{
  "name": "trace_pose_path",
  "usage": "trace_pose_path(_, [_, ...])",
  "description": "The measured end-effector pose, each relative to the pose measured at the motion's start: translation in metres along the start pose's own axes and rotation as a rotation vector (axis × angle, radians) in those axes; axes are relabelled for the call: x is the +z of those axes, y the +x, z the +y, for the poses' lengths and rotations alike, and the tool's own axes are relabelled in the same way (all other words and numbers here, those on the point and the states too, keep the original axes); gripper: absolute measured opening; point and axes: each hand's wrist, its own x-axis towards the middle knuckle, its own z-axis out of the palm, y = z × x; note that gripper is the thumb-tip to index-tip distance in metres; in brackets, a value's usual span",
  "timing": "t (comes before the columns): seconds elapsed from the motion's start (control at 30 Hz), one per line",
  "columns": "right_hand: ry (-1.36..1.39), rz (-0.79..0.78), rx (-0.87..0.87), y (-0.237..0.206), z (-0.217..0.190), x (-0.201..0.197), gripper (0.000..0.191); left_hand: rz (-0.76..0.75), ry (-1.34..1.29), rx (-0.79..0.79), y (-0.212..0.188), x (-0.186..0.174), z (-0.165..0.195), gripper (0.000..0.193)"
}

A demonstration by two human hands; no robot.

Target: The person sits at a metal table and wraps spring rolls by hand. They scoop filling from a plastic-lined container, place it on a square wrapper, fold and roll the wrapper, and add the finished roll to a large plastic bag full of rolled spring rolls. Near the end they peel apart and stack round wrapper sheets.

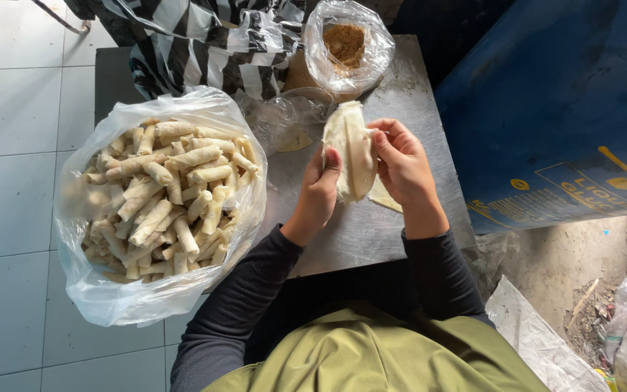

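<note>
A stack of thin pale wrapper sheets [351, 149] is held up on edge above a metal table [415, 94]. My left hand [318, 192] grips the stack from the left, thumb on its face. My right hand [403, 163] pinches its right edge with the fingertips. A single wrapper sheet [384, 197] lies flat on the table under my right hand. Both arms wear dark sleeves.
A large clear plastic bag [103, 290] full of several pale rolled pastries [168, 196] sits at the left. A small clear bag with brown filling [345, 45] lies at the table's far end, beside a black-and-white striped bag [205, 51]. A blue drum [546, 109] stands at the right.
</note>
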Motion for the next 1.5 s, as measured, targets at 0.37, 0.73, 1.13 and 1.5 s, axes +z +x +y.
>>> trace_pose_path(0.37, [-0.238,0.132,-0.325,-0.003,0.018,0.023,0.010,-0.042,-0.056,-0.007,-0.006,-0.002,-0.002,0.043])
trace_pose_path(0.73, [-0.631,0.161,-0.463,-0.013,0.029,0.039,0.018,-0.033,-0.137,-0.072,0.001,-0.005,-0.007,0.040])
trace_pose_path(1.13, [-0.167,0.156,-0.338,-0.014,0.024,0.030,0.029,-0.278,-0.258,0.138,-0.001,0.002,0.020,0.063])
trace_pose_path(1.5, [0.016,0.096,-0.358,-0.009,0.023,0.022,0.017,0.032,-0.164,-0.013,0.008,-0.012,-0.018,0.035])
